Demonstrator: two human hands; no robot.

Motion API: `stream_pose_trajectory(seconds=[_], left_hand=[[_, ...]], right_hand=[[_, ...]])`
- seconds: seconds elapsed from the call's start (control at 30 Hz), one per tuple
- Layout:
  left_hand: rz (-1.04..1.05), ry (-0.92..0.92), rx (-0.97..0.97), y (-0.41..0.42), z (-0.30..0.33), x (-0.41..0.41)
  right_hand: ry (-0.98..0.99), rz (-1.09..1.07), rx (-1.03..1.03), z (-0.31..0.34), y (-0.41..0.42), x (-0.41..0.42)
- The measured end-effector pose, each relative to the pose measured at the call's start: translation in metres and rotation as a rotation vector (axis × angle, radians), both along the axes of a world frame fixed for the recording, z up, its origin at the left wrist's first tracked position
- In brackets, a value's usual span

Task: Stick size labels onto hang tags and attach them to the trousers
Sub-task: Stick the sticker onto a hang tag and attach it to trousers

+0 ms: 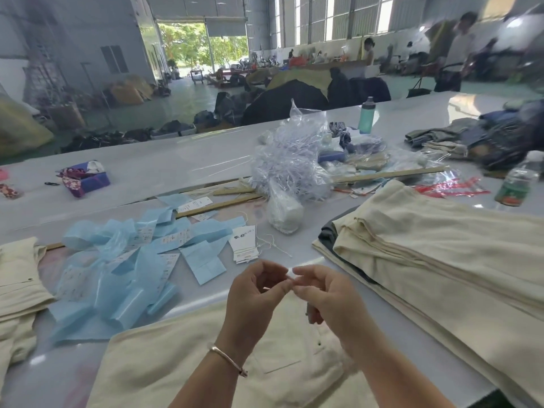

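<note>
Both hands pinch something small above cream trousers (182,357); hang tags (244,244) show illegible print.

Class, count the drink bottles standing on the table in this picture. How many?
2. A teal bottle stands at the far side behind the plastic bag; a clear bottle stands at the right edge. Clutter may hide others.

Garment factory / finishing hall: big open shed w/ metal walls, tall windows (332,19), wide roll-up door (203,48) open to trees outside. Long white table (176,160) carries folded cream trousers (441,245), hang tags (245,244), blue label backing strips (117,260), bag of plastic tag loops (291,160). Cloth piles (282,101) on floor and other workers (459,48) at far tables.
</note>
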State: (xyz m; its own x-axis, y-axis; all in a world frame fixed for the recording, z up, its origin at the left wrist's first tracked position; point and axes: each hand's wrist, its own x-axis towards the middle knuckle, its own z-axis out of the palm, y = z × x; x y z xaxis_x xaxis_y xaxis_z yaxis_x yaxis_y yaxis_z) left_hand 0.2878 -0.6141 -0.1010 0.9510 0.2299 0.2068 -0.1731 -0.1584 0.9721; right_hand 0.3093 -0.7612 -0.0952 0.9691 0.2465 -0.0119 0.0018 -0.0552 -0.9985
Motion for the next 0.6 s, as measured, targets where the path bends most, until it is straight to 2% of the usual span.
stream_pose_trajectory(seconds=[0.13, 0.3, 0.4, 0.5, 0.6], left_hand=[[0.011, -0.004, 0.04, -0.032, 0.0, 0.021], [0.065, 0.074, 0.095, -0.045, -0.021, 0.039], [0.115, 0.194, 0.115, -0.044, -0.042, 0.045], [0.149, 0.31, 0.132, -0.041, -0.062, 0.047], [0.172, 0.369, 0.191, -0.043, -0.077, 0.049]], right_hand=[[0.111, 0.066, 0.068, -0.007, -0.031, 0.025], [-0.003, -0.045, -0.1, -0.016, -0.056, 0.055], [-0.204, -0.186, -0.294, -0.019, -0.067, 0.073], [-0.548, -0.321, -0.542, -0.014, -0.074, 0.083], [-0.853, -0.404, -0.618, -0.009, -0.08, 0.094]])
